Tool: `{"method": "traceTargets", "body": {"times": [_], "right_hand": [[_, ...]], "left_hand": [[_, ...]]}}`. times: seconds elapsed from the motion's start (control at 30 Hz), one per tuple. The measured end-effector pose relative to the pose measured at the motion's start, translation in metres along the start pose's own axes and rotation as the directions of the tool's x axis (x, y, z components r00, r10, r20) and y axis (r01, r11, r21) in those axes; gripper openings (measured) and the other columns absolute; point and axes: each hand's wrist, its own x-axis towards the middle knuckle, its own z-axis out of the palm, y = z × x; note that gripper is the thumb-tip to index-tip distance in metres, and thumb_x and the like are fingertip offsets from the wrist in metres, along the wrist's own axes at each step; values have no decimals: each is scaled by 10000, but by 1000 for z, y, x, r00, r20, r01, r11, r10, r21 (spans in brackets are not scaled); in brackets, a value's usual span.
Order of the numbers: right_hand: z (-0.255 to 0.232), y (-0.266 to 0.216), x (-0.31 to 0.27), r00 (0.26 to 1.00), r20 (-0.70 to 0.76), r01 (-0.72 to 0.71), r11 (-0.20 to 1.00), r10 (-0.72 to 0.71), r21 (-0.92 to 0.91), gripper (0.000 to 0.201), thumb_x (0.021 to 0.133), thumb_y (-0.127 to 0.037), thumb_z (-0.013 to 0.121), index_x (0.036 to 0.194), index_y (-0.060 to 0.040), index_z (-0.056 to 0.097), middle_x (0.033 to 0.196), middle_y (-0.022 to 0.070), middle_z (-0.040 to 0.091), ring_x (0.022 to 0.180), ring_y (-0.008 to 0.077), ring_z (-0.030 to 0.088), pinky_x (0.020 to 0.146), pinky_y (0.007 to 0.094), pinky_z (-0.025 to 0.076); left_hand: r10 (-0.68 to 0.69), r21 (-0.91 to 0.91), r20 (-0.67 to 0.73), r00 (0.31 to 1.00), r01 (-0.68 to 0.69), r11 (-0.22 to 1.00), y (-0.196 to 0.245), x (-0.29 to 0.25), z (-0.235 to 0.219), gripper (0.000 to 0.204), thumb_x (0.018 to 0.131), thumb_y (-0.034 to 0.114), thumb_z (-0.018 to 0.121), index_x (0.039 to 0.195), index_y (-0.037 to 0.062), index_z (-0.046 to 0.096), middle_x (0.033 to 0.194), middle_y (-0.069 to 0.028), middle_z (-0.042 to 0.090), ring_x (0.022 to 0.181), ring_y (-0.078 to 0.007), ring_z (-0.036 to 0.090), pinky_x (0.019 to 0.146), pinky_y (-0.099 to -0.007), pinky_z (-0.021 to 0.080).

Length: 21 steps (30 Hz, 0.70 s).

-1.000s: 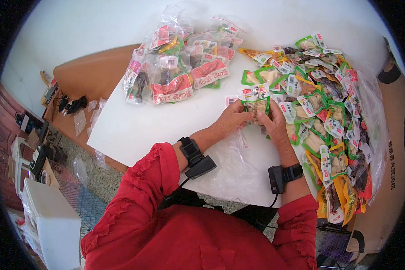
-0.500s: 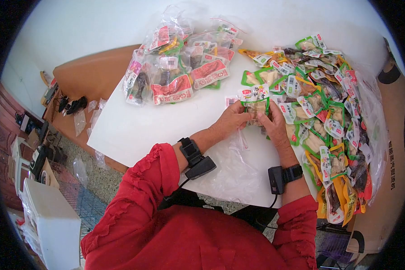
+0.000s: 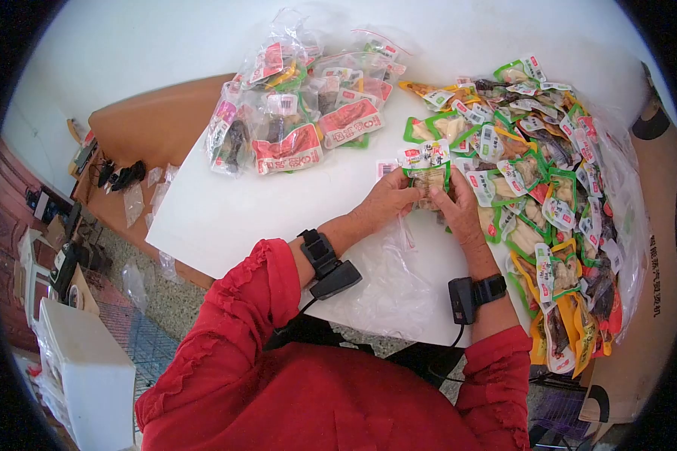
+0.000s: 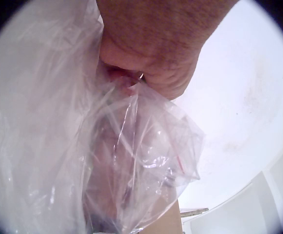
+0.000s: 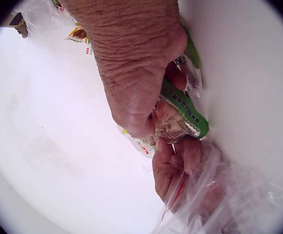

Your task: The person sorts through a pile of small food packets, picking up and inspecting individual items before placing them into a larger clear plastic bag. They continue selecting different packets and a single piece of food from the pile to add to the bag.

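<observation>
In the head view both hands grip a small green-edged sealed food packet (image 3: 429, 179) over the white table. My left hand (image 3: 390, 197) holds its left side and my right hand (image 3: 462, 209) the right side, thumbs on its face. Pale, brownish food shows through the packet (image 5: 168, 122) in the right wrist view. Below the hands a clear plastic bag (image 3: 391, 282) with a red seal line spreads over the table. Close up in the left wrist view, the clear bag (image 4: 146, 146) hangs by the left hand (image 4: 156, 48), hiding most of its fingers.
A large heap of similar packets (image 3: 526, 180) covers the table's right side, with clear plastic sheeting (image 3: 628, 218) along it. Filled clear bags with red labels (image 3: 287, 146) stand at the back. A cardboard box (image 3: 654, 248) is at far right, a brown bench (image 3: 154, 124) at left.
</observation>
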Motion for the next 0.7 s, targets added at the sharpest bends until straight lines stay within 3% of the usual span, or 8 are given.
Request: {"method": "traceTargets", "body": {"times": [0.2,0.27,0.3,0.4,0.5,0.57,0.7], "right_hand": [[6,-8,0,997,-26,70,998,-70,-3,266,752,-169,567,940,-5,474,732,42,515,619,104,468,570,245,408],[14,-21,-2,982,-175,87,988,-64,128,288,772,-158,559,1007,-11,479,763,50,533,646,106,496,598,245,424],[12,-23,-3,982,-175,87,988,-64,128,288,772,-158,559,1007,-11,479,763,50,533,646,106,496,598,245,424],[8,-23,-3,991,-124,-32,990,49,136,277,797,-138,539,1044,-26,479,794,63,545,698,101,513,631,250,433],[6,-15,-3,992,-94,-80,997,80,-2,262,821,-154,508,1050,-31,477,792,80,553,722,122,525,643,255,435],[5,-13,-3,985,-73,138,962,-159,-234,266,835,-189,485,1049,-31,477,843,99,552,724,166,543,648,260,440],[5,-32,-4,987,-15,145,922,-161,-358,322,835,-246,478,1069,-25,471,967,124,516,817,213,534,698,277,434]], "left_hand": [[-2,20,4,1000,2,1000,0,0,0,293,774,161,573,1030,56,477,730,19,495,503,-36,404,411,-173,311],[4,35,-21,1000,-4,999,4,-1,2,291,785,183,567,1032,56,479,720,23,488,504,-33,399,409,-173,303],[4,35,-21,1000,-4,999,3,-1,2,291,785,183,567,1032,56,479,720,23,488,504,-33,399,409,-173,303],[66,-11,-38,997,-67,998,4,-1,4,301,799,208,557,1044,55,472,713,27,480,490,-29,387,405,-172,296],[63,6,-50,997,-63,998,7,-3,3,303,806,219,553,1038,51,455,713,22,475,475,-28,377,400,-174,297],[44,17,-56,997,-44,999,6,-3,1,311,804,210,552,1016,22,423,717,-5,501,487,-43,388,416,-180,311],[78,0,-91,993,-79,997,7,-4,5,307,804,217,554,996,26,409,719,-15,508,487,-41,384,416,-180,304]]}}
